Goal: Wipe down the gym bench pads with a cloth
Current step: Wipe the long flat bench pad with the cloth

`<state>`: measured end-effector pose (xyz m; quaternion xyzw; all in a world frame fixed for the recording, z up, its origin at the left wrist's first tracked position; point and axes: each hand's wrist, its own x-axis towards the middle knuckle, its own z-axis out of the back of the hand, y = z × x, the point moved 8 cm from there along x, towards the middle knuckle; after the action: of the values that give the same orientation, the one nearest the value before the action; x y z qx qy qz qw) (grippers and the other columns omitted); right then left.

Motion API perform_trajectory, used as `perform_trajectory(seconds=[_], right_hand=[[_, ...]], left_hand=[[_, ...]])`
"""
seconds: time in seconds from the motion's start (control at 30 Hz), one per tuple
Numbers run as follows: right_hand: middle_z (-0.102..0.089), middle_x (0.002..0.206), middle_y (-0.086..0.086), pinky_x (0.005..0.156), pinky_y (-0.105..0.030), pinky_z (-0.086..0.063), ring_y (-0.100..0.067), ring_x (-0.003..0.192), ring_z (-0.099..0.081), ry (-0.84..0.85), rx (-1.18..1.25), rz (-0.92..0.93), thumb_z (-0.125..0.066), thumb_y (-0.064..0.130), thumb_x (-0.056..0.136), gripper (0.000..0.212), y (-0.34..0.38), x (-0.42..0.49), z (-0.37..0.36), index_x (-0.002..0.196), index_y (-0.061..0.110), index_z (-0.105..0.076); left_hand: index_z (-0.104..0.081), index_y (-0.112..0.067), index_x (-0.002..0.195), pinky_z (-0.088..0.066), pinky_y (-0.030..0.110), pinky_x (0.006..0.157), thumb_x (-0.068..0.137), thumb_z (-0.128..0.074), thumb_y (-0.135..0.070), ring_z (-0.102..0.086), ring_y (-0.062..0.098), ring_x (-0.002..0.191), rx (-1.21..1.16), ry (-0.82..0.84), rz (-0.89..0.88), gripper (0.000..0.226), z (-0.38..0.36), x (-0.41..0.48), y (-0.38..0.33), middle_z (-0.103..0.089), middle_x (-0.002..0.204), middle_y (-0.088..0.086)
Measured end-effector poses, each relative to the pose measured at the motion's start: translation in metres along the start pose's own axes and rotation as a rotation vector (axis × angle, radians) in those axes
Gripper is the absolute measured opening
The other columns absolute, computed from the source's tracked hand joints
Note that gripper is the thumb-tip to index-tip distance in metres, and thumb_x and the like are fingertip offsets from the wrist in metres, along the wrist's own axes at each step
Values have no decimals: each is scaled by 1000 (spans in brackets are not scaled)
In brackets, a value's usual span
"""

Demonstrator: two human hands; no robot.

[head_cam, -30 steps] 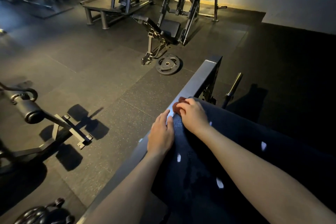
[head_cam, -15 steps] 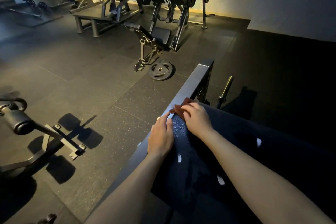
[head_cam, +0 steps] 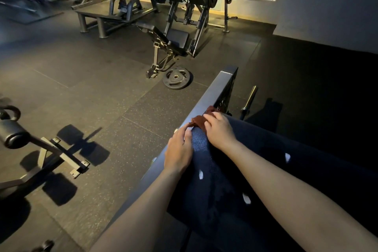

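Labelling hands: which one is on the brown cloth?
The right hand, fingers curled over the cloth at the far end of the pad; the left hand rests on the pad's edge beside it.

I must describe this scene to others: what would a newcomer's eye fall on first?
Two bare hands at the centre: the right hand holds a crumpled reddish-brown cloth at the far end of the dark textured bench pad, the left hand rests on its edge. Beyond, a black round weight plate lies on the floor.
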<state>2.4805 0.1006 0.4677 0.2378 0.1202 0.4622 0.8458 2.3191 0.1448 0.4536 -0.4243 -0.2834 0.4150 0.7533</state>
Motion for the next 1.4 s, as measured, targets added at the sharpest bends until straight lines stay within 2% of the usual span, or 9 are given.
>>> perform_trajectory(seconds=[0.13, 0.2, 0.33, 0.47, 0.6, 0.8, 1.0, 1.23, 1.4], right_hand=[[-48, 149, 0, 115, -37, -32, -21, 137, -41, 100, 70, 153, -44, 32, 104, 39, 42, -38, -12, 142, 26, -55], [-51, 147, 0, 113, -35, -34, -18, 136, -45, 138, 208, 136, -43, 30, 106, 40, 48, -46, -12, 144, 24, -53], [-60, 129, -3, 94, -26, -38, -17, 118, -54, -5, 424, 8, -41, 19, 104, 31, 30, -31, 6, 128, 18, -60], [-58, 128, -1, 90, -21, -34, -16, 115, -54, -182, 349, -76, -43, 17, 104, 28, 8, -29, 9, 124, 14, -62], [-60, 131, 0, 97, -25, -40, -15, 118, -54, -290, 350, -65, -48, 17, 102, 30, -2, -27, 6, 129, 13, -61], [-54, 140, 3, 105, -36, -43, -14, 128, -49, -313, 276, -62, -46, 21, 103, 35, -2, -22, 0, 137, 18, -55], [-51, 137, 6, 93, -23, -32, -11, 125, -48, -272, 267, -91, -43, 26, 105, 35, 0, -24, 2, 139, 20, -53], [-54, 127, 7, 88, -17, -32, -8, 117, -50, -277, 218, -64, -47, 22, 103, 30, 5, -24, 2, 131, 19, -58], [-53, 123, 5, 90, -19, -32, -10, 115, -47, -254, 141, -51, -47, 22, 102, 26, 9, -22, 0, 125, 19, -59]], left_hand=[[-56, -47, 131, -39, 24, 104, 107, -37, -33, -55, 2, 123, -131, 17, -12, 34, 0, -2, -1, -60, 122, -26], [-56, -45, 133, -39, 28, 111, 105, -38, -40, -53, -1, 126, -224, 28, 1, 33, 0, -2, 2, -61, 130, -23], [-57, -32, 133, -39, 22, 104, 105, -51, -31, -54, -9, 112, -178, 141, 46, 29, -8, 9, -6, -62, 125, -18], [-57, -20, 138, -39, 22, 99, 98, -62, -25, -56, 6, 116, 33, 246, -39, 41, -21, 37, -16, -62, 126, -11], [-63, -24, 130, -44, 28, 102, 93, -60, -18, -60, 16, 118, -15, 110, 86, 37, -21, 85, -8, -68, 126, -2], [-60, -25, 135, -35, 19, 100, 99, -60, -23, -54, 7, 123, -117, 346, 74, 36, -65, 106, -17, -60, 134, -9], [-68, -46, 112, -43, 34, 108, 86, -58, -41, -61, 4, 117, -42, 329, 61, 29, -42, 83, 7, -68, 122, -19], [-55, -31, 144, -32, 18, 105, 102, -56, -30, -49, 3, 130, -34, 353, -10, 42, -51, 88, -13, -55, 145, -9], [-66, -35, 128, -41, 27, 104, 100, -58, -33, -58, 10, 122, -3, 318, 16, 29, -48, 87, -8, -66, 131, -9]])
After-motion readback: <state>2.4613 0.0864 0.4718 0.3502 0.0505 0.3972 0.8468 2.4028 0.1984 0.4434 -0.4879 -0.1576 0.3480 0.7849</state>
